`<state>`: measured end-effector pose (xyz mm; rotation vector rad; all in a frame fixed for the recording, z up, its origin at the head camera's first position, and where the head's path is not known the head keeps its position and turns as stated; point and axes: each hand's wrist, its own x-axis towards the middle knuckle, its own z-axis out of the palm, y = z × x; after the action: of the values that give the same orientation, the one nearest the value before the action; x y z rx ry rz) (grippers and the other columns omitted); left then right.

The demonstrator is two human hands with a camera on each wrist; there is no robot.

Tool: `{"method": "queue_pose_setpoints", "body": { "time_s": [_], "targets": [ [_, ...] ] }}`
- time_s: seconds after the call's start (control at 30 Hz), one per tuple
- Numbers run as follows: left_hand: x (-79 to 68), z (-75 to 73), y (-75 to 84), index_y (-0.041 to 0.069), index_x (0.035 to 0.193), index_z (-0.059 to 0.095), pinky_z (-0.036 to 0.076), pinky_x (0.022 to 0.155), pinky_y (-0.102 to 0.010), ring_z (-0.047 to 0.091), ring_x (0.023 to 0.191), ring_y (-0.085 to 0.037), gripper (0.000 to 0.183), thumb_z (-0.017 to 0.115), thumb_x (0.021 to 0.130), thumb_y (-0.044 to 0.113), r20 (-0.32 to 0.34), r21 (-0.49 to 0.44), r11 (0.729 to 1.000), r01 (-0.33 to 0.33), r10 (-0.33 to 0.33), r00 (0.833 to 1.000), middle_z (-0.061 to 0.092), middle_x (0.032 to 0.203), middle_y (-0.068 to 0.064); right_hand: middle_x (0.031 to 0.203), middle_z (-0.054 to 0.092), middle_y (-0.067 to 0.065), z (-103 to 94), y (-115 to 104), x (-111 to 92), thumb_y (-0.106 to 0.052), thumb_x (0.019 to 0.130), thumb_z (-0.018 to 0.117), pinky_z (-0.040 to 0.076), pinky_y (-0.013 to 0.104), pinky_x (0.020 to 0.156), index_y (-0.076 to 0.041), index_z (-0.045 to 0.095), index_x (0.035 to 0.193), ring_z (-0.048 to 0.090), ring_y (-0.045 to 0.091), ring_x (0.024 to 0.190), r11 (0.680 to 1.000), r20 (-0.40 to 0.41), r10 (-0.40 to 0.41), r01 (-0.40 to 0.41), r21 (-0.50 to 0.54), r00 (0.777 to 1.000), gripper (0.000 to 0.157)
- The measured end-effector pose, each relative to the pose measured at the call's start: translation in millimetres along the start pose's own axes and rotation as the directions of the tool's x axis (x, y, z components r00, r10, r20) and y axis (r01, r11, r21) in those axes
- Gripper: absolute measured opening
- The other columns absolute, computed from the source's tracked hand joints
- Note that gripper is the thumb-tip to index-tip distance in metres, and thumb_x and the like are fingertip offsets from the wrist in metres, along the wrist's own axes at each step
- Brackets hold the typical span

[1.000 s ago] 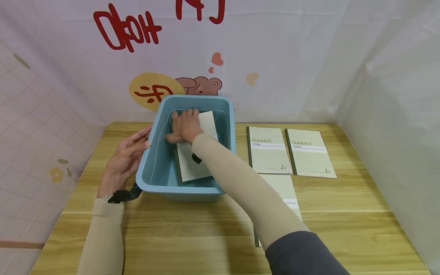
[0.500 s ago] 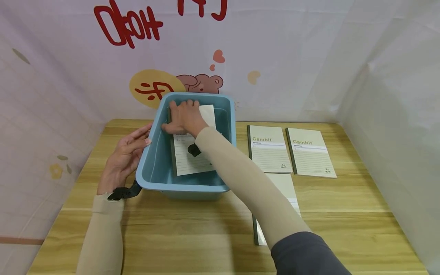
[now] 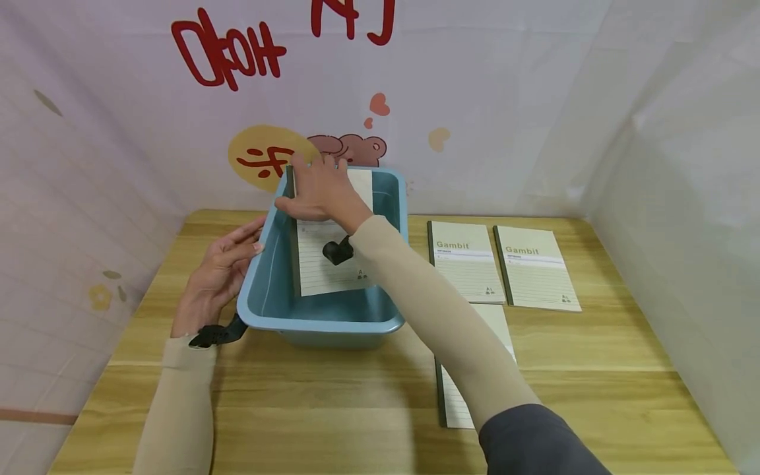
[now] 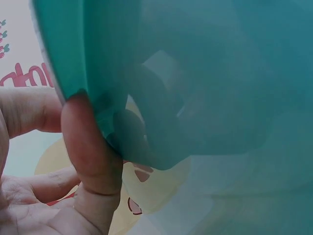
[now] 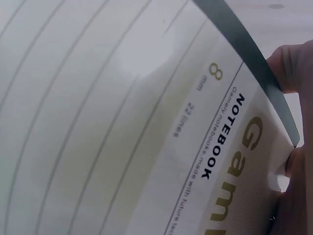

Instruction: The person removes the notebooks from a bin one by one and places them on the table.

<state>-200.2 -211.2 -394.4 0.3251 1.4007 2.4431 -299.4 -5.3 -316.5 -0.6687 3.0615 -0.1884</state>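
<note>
A light blue plastic bin (image 3: pixel 323 326) stands on the table, left of centre. My left hand (image 3: pixel 216 280) pinches its left rim; in the left wrist view the thumb (image 4: pixel 90 142) presses on the bin wall (image 4: pixel 220 112). Over the bin's far part, my right hand (image 3: pixel 323 191) grips a cream notebook (image 3: pixel 323 280) with a dark spine by its top end. The cover (image 5: pixel 161 122) fills much of the right wrist view, with fingers at the spine and top edge. Its lower end still sits within the bin's outline. Whether more lies beneath it is hidden.
Two like notebooks lie side by side to the right, one nearer the bin (image 3: pixel 466 274) and one farther right (image 3: pixel 537 270). A third notebook (image 3: pixel 457 402) lies nearer me, partly covered by my right forearm. A white printed cloth (image 3: pixel 505 86) hangs behind the wooden table (image 3: pixel 320 409).
My right hand has lifted the notebook up and toward the far end of the bin, so more of its cover shows. The left hand keeps its hold on the rim.
</note>
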Motion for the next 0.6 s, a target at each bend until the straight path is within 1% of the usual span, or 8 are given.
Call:
{"method": "queue_pose_setpoints", "body": {
  "time_s": [0.13, 0.2, 0.27, 0.37, 0.43, 0.5, 0.6],
  "targets": [
    [-0.2, -0.2, -1.2, -0.004, 0.158, 0.023, 0.062, 0.091, -0.027, 0.073, 0.105, -0.015, 0.061, 0.05, 0.104, -0.005, -0.008, 0.013, 1.0, 0.002, -0.002, 1.0, 0.064, 0.134, -0.006, 0.145, 0.054, 0.005, -10.1, 1, -6, -0.064, 0.093, 0.047, 0.03, 0.061, 0.121, -0.023, 0.036, 0.148, 0.048, 0.029, 0.134, 1.0, -0.055, -0.015, 0.016, 0.007, 0.998, 0.069],
    [-0.4, -0.5, -1.3, -0.004, 0.159, 0.022, 0.062, 0.091, -0.027, 0.073, 0.106, -0.015, 0.063, 0.05, 0.104, -0.005, -0.01, 0.018, 1.0, 0.002, -0.001, 1.0, 0.063, 0.134, -0.006, 0.143, 0.055, 0.003, -15.8, 0, -10, -0.064, 0.093, 0.048, 0.031, 0.06, 0.12, -0.024, 0.038, 0.146, 0.048, 0.027, 0.133, 1.0, -0.072, -0.025, 0.026, 0.016, 0.997, 0.068],
    [0.1, -0.6, -2.5, -0.004, 0.159, 0.022, 0.062, 0.092, -0.027, 0.073, 0.106, -0.015, 0.062, 0.05, 0.104, -0.005, -0.013, 0.021, 1.0, 0.002, -0.002, 1.0, 0.063, 0.135, -0.005, 0.14, 0.057, 0.001, -21.9, 0, -15, -0.064, 0.092, 0.049, 0.034, 0.056, 0.118, -0.024, 0.04, 0.144, 0.049, 0.025, 0.132, 0.999, -0.092, -0.039, 0.04, 0.017, 0.995, 0.066],
    [1.2, -0.8, -3.6, -0.003, 0.158, 0.025, 0.062, 0.091, -0.028, 0.074, 0.105, -0.015, 0.06, 0.05, 0.104, -0.004, -0.019, 0.025, 1.0, 0.002, -0.001, 1.0, 0.064, 0.133, -0.004, 0.131, 0.06, -0.002, -32.4, -1, -22, -0.064, 0.092, 0.049, 0.039, 0.047, 0.108, -0.024, 0.042, 0.139, 0.052, 0.02, 0.125, 0.998, -0.132, -0.06, 0.062, 0.006, 0.989, 0.062],
    [2.1, -0.8, -3.8, -0.002, 0.157, 0.027, 0.062, 0.091, -0.027, 0.074, 0.104, -0.014, 0.057, 0.05, 0.104, -0.004, -0.022, 0.028, 1.0, 0.001, 0.0, 1.0, 0.064, 0.132, -0.004, 0.122, 0.061, -0.003, -40.2, -2, -27, -0.062, 0.091, 0.05, 0.04, 0.042, 0.1, -0.024, 0.043, 0.137, 0.054, 0.018, 0.118, 0.997, -0.161, -0.073, 0.075, 0.004, 0.984, 0.059],
    [2.6, -0.7, -3.6, -0.002, 0.155, 0.029, 0.062, 0.09, -0.027, 0.074, 0.104, -0.014, 0.056, 0.05, 0.104, -0.004, -0.024, 0.03, 1.0, -0.002, 0.002, 1.0, 0.064, 0.131, -0.004, 0.116, 0.061, -0.003, -48.7, -4, -33, -0.06, 0.091, 0.05, 0.041, 0.039, 0.095, -0.024, 0.043, 0.137, 0.054, 0.016, 0.111, 0.996, -0.181, -0.086, 0.088, 0.007, 0.98, 0.058],
    [2.6, -1.0, -3.1, -0.002, 0.155, 0.029, 0.062, 0.089, -0.027, 0.074, 0.103, -0.014, 0.056, 0.051, 0.103, -0.004, -0.032, 0.024, 1.0, -0.002, 0.003, 0.999, 0.065, 0.13, -0.004, 0.115, 0.061, -0.003, -62.6, -5, -41, -0.058, 0.091, 0.049, 0.042, 0.037, 0.092, -0.023, 0.043, 0.137, 0.053, 0.016, 0.108, 0.994, -0.2, -0.099, 0.104, 0.018, 0.975, 0.058]
  ]
}}
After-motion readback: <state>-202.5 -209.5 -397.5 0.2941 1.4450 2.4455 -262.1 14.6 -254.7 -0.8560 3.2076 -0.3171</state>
